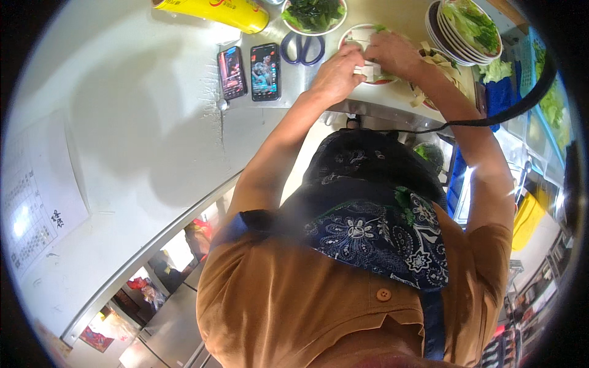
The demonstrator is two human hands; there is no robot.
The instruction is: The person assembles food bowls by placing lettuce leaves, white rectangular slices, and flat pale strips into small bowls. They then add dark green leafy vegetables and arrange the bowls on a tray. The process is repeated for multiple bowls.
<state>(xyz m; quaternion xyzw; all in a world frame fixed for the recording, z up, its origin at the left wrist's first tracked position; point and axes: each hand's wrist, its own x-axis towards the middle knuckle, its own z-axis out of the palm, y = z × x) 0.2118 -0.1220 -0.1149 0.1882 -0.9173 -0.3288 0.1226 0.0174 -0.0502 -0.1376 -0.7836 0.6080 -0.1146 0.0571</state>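
Note:
A plate point(345, 38) with a red-marked rim lies at the counter's front edge, holding pale white blocks point(370, 72) that look like tofu. My left hand point(336, 76) comes in from the left, its curled fingers against the side of the blocks. From the right my right hand point(396, 55) reaches over the same plate with bent fingers close to the left ones. Its fingertips and whatever they grip are partly hidden. Just right of it sits a dish of flat beige strips point(451, 72), partly covered by my right forearm.
Left of the plate are dark-handled scissors point(302, 49), two lit phones point(265, 72) and a yellow cylindrical package point(236, 13). Behind stands a bowl of dark leafy greens point(314, 15). A stack of plates point(443, 38) topped with lettuce rises at the right, beside a blue basket point(525, 61).

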